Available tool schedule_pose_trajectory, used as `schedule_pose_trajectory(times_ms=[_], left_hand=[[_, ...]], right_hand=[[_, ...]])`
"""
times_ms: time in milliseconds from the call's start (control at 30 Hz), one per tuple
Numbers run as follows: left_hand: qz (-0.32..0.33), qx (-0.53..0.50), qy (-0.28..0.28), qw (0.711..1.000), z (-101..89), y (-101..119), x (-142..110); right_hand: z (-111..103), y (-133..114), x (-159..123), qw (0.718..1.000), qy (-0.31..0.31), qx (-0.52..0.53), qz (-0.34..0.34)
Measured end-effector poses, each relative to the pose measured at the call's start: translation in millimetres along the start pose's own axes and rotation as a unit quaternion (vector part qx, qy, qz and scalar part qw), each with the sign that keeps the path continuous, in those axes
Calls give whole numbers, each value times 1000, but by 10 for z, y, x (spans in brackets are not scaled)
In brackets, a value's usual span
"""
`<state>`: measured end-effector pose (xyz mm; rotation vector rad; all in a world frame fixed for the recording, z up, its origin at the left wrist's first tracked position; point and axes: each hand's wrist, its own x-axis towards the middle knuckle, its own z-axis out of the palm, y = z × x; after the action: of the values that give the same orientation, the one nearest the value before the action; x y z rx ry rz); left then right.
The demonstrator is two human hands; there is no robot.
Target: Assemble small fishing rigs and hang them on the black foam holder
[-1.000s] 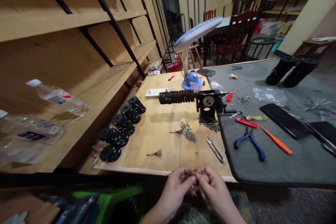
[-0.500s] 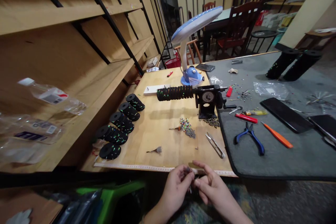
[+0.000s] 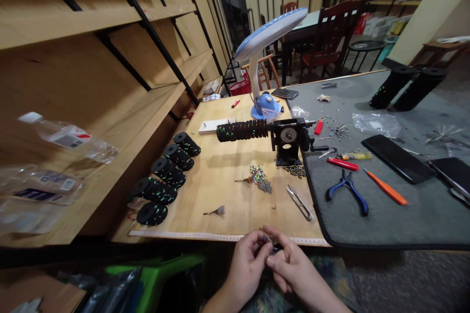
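Note:
My left hand (image 3: 247, 266) and my right hand (image 3: 292, 264) meet at the front edge of the wooden table. The left thumb and fingers are pinched together on something too small and hidden to name. My right thumb and fingers press together against the left fingertips, with the right index finger stretched forward; what they grip is also hidden. Beyond the hands lie a pair of thread snips (image 3: 299, 203), a pile of tiny coloured beads (image 3: 257, 173) with small grey pieces (image 3: 265, 186), and a small feathery bundle (image 3: 216, 211).
A black hand-cranked winder (image 3: 288, 139) carries a black ribbed roll (image 3: 242, 130). Several black spools (image 3: 152, 212) line the left side. Blue pliers (image 3: 347, 190) and an orange-handled tool (image 3: 385, 187) rest on the grey mat (image 3: 389, 232). A blue-and-white lamp (image 3: 266, 106) stands behind.
The view has shifted slightly. Both hands stay together at the table edge, with only small finger movements; the right fingers sit closer against the left.

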<state>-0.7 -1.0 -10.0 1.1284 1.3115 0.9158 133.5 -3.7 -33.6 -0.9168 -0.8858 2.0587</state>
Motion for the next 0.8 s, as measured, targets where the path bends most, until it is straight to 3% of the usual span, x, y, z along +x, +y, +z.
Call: schedule_pose_trajectory(times_ms=[800], left_hand=[[30, 14, 12, 999, 2, 22, -15]], right_hand=[[44, 5, 16, 1000, 6, 26, 6]])
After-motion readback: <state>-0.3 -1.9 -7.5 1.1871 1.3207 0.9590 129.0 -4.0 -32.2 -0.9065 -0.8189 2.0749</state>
